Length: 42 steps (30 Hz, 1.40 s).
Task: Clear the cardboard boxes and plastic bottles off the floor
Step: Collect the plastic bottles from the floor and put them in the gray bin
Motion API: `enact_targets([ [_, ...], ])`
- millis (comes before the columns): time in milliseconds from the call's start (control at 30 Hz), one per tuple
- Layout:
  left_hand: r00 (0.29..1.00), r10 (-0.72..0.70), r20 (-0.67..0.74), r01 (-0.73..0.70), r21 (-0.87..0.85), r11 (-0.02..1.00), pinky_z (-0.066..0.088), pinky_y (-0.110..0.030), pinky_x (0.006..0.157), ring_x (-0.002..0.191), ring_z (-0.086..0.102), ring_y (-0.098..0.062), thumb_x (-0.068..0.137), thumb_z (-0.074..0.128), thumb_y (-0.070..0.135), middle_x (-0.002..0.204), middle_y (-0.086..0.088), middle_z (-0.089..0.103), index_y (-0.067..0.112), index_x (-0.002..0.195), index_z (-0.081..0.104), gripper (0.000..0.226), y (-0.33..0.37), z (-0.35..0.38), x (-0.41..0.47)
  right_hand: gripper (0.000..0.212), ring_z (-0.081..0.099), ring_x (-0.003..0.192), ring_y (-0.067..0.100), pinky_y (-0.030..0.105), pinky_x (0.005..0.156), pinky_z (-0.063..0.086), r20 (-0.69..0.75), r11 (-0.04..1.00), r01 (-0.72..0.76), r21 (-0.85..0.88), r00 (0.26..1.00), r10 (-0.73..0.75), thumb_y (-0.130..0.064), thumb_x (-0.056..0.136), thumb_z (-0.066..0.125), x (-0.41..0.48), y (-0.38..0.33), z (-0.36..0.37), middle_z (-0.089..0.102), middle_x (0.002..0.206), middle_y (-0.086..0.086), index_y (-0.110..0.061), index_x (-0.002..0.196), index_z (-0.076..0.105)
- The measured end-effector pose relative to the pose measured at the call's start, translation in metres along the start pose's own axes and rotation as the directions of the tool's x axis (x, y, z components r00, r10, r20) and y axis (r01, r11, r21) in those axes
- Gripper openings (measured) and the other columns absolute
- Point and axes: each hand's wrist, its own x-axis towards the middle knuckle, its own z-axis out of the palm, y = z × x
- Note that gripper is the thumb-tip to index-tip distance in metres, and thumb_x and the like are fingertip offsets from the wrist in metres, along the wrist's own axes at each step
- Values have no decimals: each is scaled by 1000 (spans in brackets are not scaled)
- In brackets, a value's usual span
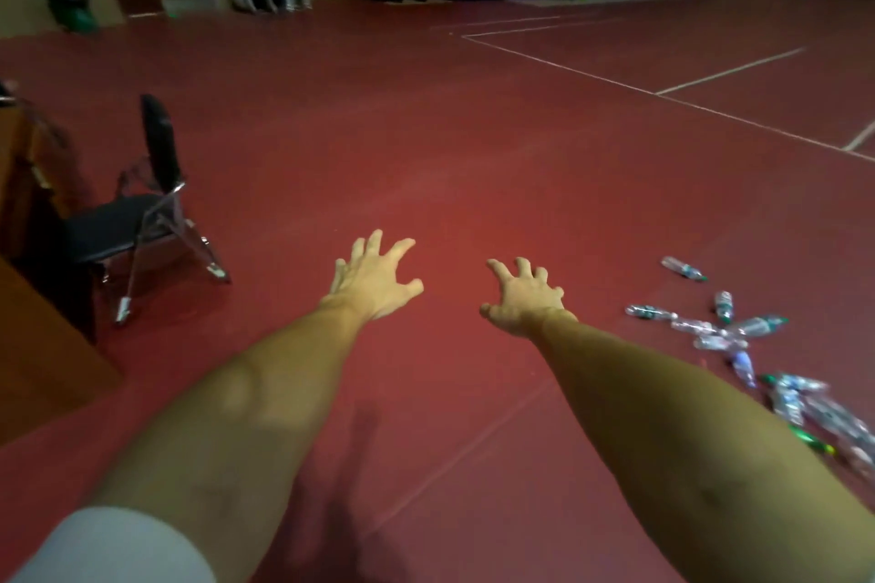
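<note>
Hands are stretched forward over the floor (426,133), left hand (374,282) and right hand (523,301) both empty, fingers (402,246) spread wide. Plastic bottles (738,336) are seen scattered on the floor just right of the right arm (none picked up). Cardboard boxes are not seen. Chair (156,223) is noted beyond, left.

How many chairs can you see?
1. The chair stands on the floor at the left, next to some wooden furniture. More may be hidden outside the view or in the dark, blurred far end.
</note>
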Motion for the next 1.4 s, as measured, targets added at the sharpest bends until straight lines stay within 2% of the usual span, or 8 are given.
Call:
enact_targets([
  [167, 987, 146, 70, -147, 14, 989, 19, -58, 118, 152, 7, -31, 92, 52, 53, 167, -9, 6, 42, 155, 22, 71, 85, 33, 53, 77, 24, 142, 37, 60, 110, 33, -2, 991, -127, 41, 992, 127, -52, 94, 56, 22, 84, -2, 15, 162, 9, -36, 157, 14],
  [500, 926, 344, 159, -340, -51, 939, 16, -59, 118, 152, 4, -30, 92, 54, 52, 166, -9, 4, 42, 154, 23, 70, 221, 98, 206, 79, 21, 145, 37, 61, 110, 32, 19, 933, -347, 97, 938, 347, -52, 92, 58, 110, 225, -1, 14, 162, 8, -38, 156, 15],
  [733, 833, 486, 265, -495, -36, 868, 12, -60, 119, 153, 2, -32, 92, 54, 50, 167, -10, 2, 42, 155, 22, 71, 334, 135, 315, 79, 21, 143, 38, 61, 109, 32, 37, 840, -516, 166, 855, 518, -49, 90, 60, 170, 332, -12, 18, 159, 9, -38, 155, 17],
  [867, 746, 598, 294, -606, -73, 792, 15, -60, 118, 152, 3, -31, 92, 54, 49, 167, -9, 2, 42, 154, 23, 70, 412, 156, 347, 79, 22, 143, 38, 60, 108, 33, 43, 770, -608, 196, 790, 612, -49, 89, 61, 198, 396, -20, 20, 158, 9, -40, 154, 18],
  [1067, 704, 638, 311, -661, -42, 750, 19, -60, 117, 152, 4, -31, 91, 54, 50, 166, -10, 4, 42, 154, 23, 70, 520, 200, 420, 78, 23, 143, 36, 60, 107, 35, 50, 716, -652, 250, 747, 663, -47, 89, 60, 251, 508, -25, 18, 160, 7, -38, 155, 18],
  [1267, 721, 591, 362, -637, 9, 771, 18, -62, 117, 152, 3, -33, 92, 52, 54, 166, -12, 2, 42, 155, 22, 71, 609, 232, 488, 79, 23, 143, 38, 59, 108, 35, 107, 703, -666, 250, 741, 663, -48, 89, 59, 300, 623, -39, 20, 159, 8, -38, 155, 17],
  [1400, 717, 591, 369, -644, 28, 764, 18, -62, 117, 152, 1, -33, 92, 52, 51, 166, -11, 0, 42, 155, 21, 71, 665, 235, 528, 78, 24, 142, 38, 60, 106, 37, 95, 696, -666, 269, 737, 669, -52, 89, 57, 338, 684, -61, 20, 158, 8, -40, 155, 16],
])
